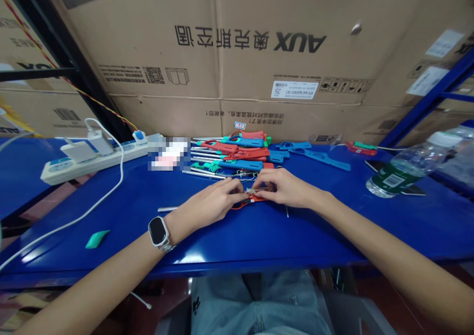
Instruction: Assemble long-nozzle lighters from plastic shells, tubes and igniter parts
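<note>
At the middle of the table, a red long-nosed lighter (255,198) lies between my two hands, apparently with its casing open. A small clear part (251,191) shows at it. My left hand (213,201) pinches at the clear part from the left, its thumb and forefinger together. From the right, my right hand (285,188) has its bent fingers closed on the lighter; they hide much of it. The lighter's metal tube (166,209) sticks out to the left, behind my left hand. Just beyond lie several red and blue lighters (237,153) in a pile.
A white power strip (129,147) with plugs and a cable stands left. A green plastic piece (97,239) lies front left. Blue casing halves (314,155) lie back right, near a water bottle (403,169) and a dark phone-like object (413,191). A big cardboard box (237,9) stands behind.
</note>
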`<state>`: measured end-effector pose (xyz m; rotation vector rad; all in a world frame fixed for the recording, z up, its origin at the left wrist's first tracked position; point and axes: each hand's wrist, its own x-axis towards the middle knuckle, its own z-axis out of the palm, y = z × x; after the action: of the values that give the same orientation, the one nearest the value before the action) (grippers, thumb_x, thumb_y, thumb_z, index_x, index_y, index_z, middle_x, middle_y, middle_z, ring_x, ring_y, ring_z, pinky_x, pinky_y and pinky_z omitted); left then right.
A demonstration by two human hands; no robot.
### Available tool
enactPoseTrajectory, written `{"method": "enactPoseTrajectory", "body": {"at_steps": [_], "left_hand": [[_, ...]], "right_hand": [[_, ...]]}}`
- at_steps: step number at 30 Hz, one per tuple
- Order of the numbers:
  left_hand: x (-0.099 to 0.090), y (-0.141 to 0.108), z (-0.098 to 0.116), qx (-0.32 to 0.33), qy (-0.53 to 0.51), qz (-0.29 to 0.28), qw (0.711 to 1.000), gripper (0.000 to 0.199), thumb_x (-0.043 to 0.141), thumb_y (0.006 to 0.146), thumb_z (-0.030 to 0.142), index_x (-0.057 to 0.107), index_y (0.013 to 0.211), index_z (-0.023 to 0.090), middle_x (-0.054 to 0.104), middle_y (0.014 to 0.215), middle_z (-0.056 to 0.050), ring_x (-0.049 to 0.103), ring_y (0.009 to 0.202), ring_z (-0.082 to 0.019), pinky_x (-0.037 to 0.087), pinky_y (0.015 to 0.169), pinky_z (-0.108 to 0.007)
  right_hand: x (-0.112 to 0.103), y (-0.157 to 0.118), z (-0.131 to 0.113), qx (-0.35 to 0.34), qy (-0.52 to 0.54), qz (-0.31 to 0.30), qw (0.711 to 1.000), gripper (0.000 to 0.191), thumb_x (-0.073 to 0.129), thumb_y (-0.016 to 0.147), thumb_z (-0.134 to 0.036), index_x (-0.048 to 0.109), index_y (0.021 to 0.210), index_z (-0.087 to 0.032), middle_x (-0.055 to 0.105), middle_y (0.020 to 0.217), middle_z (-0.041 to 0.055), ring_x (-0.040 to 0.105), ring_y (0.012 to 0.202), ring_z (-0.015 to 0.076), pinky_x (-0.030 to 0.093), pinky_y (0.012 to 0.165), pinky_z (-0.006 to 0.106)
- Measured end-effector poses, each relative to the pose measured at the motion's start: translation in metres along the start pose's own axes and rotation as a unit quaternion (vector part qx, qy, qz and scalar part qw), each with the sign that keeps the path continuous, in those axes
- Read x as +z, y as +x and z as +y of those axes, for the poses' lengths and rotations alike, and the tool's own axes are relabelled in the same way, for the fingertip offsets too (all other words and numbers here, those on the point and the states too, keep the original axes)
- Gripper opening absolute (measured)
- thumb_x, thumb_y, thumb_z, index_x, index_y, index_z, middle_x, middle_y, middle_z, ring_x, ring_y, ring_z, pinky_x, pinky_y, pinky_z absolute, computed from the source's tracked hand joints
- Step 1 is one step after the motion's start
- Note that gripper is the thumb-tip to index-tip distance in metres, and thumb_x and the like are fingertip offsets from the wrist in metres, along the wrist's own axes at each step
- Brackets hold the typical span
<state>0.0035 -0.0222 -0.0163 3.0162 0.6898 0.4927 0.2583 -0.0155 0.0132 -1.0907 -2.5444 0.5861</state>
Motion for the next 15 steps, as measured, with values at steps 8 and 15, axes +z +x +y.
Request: {"method": "enactPoseTrajectory", "body": {"at_steps": [8,15], "left_hand": [[-0.001,0.001,0.005,-0.013,0.05,-0.02,0.998,0.051,0.043,0.097,0.002,0.066,0.136,0.025,0.062,0.113,-0.009,0.062,0.101,-0.024,0.054,0.091,-0.037],[0.002,0.003,0.002,-0.006,0.075,-0.033,0.997,0.052,0.046,0.094,0.0,0.066,0.136,0.024,0.062,0.11,-0.008,0.062,0.097,-0.023,0.054,0.087,-0.034]], "right_hand": [[-0.007,0.002,-0.008,0.012,-0.046,-0.037,0.998,0.014,0.069,0.09,-0.014,0.074,0.102,-0.018,0.07,0.1,0.0058,0.062,0.081,0.016,0.044,0.071,0.028],[-0.014,0.009,-0.014,0.032,-0.085,-0.074,0.993,0.011,0.069,0.09,-0.016,0.075,0.1,-0.015,0.069,0.095,0.0067,0.062,0.08,0.017,0.045,0.072,0.028]]}}
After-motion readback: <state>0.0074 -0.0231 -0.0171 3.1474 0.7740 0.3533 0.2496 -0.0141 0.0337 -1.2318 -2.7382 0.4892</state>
